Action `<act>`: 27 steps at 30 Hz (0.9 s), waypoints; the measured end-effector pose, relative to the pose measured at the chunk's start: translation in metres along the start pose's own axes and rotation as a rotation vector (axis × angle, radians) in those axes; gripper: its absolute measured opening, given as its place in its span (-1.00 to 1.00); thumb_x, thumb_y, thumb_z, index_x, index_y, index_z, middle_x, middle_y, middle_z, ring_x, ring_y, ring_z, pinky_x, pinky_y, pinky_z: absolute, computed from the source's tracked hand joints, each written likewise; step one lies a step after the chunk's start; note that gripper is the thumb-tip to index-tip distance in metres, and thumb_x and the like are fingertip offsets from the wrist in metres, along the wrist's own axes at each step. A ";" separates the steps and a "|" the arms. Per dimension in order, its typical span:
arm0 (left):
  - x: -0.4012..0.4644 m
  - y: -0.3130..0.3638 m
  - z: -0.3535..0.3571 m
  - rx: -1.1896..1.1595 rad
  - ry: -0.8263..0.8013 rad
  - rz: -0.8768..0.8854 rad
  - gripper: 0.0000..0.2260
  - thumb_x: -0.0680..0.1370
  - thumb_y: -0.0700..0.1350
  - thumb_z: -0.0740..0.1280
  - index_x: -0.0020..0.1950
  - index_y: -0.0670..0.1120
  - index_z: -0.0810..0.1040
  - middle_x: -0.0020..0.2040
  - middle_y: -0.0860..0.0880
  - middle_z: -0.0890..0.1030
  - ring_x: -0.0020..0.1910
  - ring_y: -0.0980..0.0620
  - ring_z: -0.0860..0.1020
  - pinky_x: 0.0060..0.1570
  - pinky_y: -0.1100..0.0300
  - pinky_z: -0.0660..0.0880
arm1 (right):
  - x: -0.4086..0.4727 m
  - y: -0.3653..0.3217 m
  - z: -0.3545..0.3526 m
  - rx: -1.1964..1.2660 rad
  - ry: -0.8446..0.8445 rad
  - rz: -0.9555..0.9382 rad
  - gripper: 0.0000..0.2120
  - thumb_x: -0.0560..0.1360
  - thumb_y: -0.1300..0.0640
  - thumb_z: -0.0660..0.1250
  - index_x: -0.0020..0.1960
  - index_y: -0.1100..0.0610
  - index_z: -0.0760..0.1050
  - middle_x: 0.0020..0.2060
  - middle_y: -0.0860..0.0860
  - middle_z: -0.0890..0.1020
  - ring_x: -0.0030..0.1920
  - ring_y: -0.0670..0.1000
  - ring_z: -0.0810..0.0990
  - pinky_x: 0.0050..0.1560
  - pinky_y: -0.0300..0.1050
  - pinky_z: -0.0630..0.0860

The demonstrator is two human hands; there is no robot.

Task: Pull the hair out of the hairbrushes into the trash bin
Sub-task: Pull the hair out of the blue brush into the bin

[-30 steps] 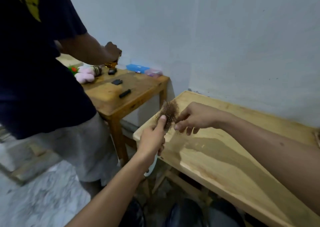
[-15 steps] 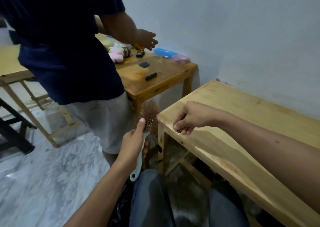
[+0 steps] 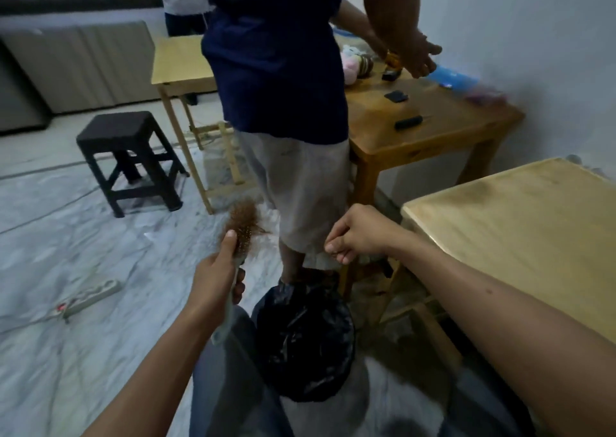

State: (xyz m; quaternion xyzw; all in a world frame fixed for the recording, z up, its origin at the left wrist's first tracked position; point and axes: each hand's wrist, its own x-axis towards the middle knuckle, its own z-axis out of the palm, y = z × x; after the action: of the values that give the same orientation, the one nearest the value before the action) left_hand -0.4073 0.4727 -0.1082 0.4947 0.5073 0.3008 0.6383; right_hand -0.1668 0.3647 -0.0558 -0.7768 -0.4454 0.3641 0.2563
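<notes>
My left hand (image 3: 213,280) grips the pale handle of a hairbrush (image 3: 242,236), thumb pressed against its head, which is matted with brown hair. The brush is held upright above the floor, left of the bin. A trash bin (image 3: 305,340) lined with a black bag stands on the floor between my knees. Above the bin's far rim my right hand (image 3: 356,233) hovers with fingers curled and pinched together; whether it holds any hair cannot be seen.
Another person (image 3: 283,103) in a dark shirt stands just beyond the bin, at a wooden table (image 3: 433,130) with small items. A light wooden table (image 3: 533,236) is on my right. A dark stool (image 3: 130,156) and power strip (image 3: 90,298) lie left.
My view has swung left and down from the light table to the floor and bin. Both hands moved off the table edge; the brush is now beside the bin, my right hand above it.
</notes>
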 end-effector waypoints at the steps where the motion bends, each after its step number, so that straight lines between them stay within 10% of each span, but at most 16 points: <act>1: -0.001 -0.002 -0.009 -0.010 0.039 -0.009 -0.52 0.54 0.30 0.28 -0.15 -0.13 0.34 -0.41 -0.10 0.23 -0.53 0.00 0.20 -0.46 0.15 0.12 | 0.006 0.004 0.009 0.005 -0.003 0.013 -0.92 0.50 0.25 0.54 -0.03 0.26 0.74 -0.26 0.14 0.76 -0.23 0.04 0.77 -0.20 -0.21 0.68; 12: -0.012 -0.010 -0.073 0.076 0.213 0.040 -0.48 0.52 0.37 0.22 -0.08 -0.12 0.47 -0.34 -0.17 0.40 -0.47 -0.06 0.34 -0.44 0.07 0.28 | 0.045 0.061 0.072 0.026 -0.062 0.248 -0.84 0.52 0.34 0.50 0.07 0.39 0.69 -0.24 0.19 0.74 -0.32 0.02 0.70 -0.24 -0.18 0.70; 16: -0.020 -0.016 -0.063 0.212 0.155 0.045 -0.43 0.51 0.42 0.17 -0.13 -0.13 0.42 -0.34 -0.14 0.43 -0.45 -0.06 0.37 -0.41 0.05 0.32 | 0.050 0.050 0.079 -0.198 -0.205 0.160 -0.61 0.55 0.27 0.38 0.36 0.08 0.62 0.06 0.08 0.75 -0.05 0.04 0.74 0.04 -0.04 0.67; 20: -0.027 -0.018 -0.050 0.287 0.126 0.031 -0.47 0.59 0.32 0.13 0.00 -0.17 0.48 -0.28 -0.15 0.49 -0.43 -0.05 0.41 -0.38 0.07 0.35 | 0.046 0.033 0.074 -0.258 -0.319 0.176 -0.30 0.48 0.23 0.22 0.61 -0.09 0.30 0.23 0.05 0.60 -0.04 0.10 0.67 -0.15 -0.04 0.58; 27: -0.028 -0.031 -0.028 0.336 0.051 0.033 -0.61 0.61 0.21 0.13 0.16 -0.09 0.44 -0.25 -0.11 0.49 -0.39 -0.03 0.40 -0.36 0.06 0.36 | 0.044 0.035 0.064 0.044 -0.123 0.093 -0.47 0.64 0.08 0.30 0.57 0.18 0.33 0.22 0.13 0.65 0.18 0.11 0.68 0.24 0.07 0.61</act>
State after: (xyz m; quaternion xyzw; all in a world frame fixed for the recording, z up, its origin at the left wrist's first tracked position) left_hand -0.4456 0.4465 -0.1270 0.5950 0.5583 0.2347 0.5283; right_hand -0.1850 0.3913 -0.1349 -0.7671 -0.4155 0.4322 0.2282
